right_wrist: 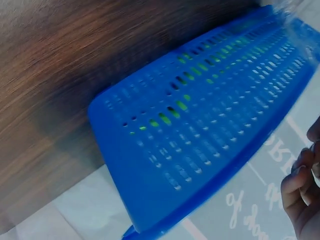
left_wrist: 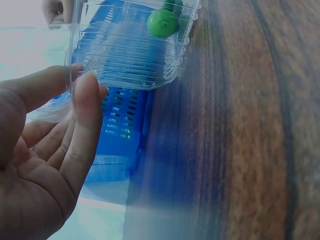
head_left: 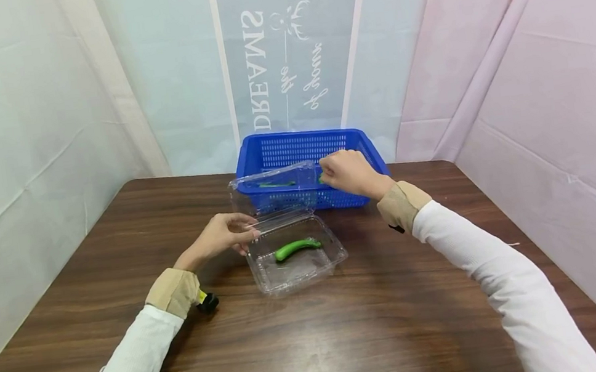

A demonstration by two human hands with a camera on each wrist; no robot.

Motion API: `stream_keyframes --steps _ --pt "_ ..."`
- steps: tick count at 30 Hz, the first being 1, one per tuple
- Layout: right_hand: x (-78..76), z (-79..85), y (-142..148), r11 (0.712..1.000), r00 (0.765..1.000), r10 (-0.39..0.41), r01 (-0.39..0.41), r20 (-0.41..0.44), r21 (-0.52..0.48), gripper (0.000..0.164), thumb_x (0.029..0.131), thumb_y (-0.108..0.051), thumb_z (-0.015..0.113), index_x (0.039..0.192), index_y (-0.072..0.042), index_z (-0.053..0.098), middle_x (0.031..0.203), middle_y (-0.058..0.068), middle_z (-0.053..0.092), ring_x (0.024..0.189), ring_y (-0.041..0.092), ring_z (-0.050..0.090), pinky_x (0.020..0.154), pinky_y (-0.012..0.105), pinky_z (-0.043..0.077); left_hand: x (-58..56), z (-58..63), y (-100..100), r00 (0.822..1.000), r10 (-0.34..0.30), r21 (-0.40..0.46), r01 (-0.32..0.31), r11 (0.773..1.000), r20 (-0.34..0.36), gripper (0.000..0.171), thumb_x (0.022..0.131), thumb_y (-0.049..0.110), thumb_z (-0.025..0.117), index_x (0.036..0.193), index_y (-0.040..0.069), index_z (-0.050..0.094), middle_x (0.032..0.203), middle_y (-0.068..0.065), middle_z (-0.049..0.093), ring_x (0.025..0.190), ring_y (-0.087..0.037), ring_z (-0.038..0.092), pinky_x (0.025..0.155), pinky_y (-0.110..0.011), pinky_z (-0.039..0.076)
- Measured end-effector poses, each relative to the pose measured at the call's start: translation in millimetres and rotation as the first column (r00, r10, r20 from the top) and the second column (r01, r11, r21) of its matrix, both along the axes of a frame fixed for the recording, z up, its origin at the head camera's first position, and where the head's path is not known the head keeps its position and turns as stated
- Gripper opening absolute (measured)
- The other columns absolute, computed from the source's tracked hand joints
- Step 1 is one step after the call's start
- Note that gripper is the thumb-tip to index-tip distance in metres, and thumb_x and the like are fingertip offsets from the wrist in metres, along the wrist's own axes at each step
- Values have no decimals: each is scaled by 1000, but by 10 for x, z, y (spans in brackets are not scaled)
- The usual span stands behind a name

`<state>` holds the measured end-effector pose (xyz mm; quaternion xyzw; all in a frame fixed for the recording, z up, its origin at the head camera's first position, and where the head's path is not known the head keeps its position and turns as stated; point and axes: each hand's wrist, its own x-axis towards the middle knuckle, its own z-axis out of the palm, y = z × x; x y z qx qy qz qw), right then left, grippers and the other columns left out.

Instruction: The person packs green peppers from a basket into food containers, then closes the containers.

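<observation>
A clear plastic clamshell box [head_left: 292, 276] stands on the table with its lid [head_left: 276, 192] raised and leaning toward the basket. Inside the box lies one long, slightly curved green vegetable [head_left: 297, 248]; its rounded end shows through the plastic in the left wrist view. My left hand [head_left: 223, 235] pinches the box at its left hinge side between thumb and fingers. Above the right part of the blue basket [head_left: 255, 154] hovers my right hand [head_left: 352, 172], fingers loosely bent. In the right wrist view no object shows in its visible fingers [right_wrist: 300, 185].
Green things show through the basket's slotted wall [right_wrist: 165, 117], and a bit of green lies near the right fingertips. The dark wooden table [head_left: 306, 346] meets hanging cloths behind and at both sides. A black item with yellow [head_left: 208, 302] sits by the left wrist.
</observation>
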<state>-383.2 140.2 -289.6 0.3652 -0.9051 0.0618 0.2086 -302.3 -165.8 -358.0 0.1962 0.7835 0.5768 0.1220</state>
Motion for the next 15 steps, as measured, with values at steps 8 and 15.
stream_keyframes --steps 8,15 --pt "-231 -84 -33 998 998 -61 61 19 -7 22 86 -20 55 67 -15 48 64 0 44 56 16 41 46 29 32 17 -2 6 1000 11 9 -11 1000 1 43 77 8 68 112 -10 53 92 -25 61 58 -30 61 61 -56 50" --pt "-452 -91 -106 995 969 -98 98 227 11 11 84 -18 60 91 -11 65 87 3 60 81 18 54 74 36 46 18 10 8 1000 11 5 -11 1000 -4 43 77 8 68 113 -10 52 92 -25 61 58 -30 61 62 -56 50"
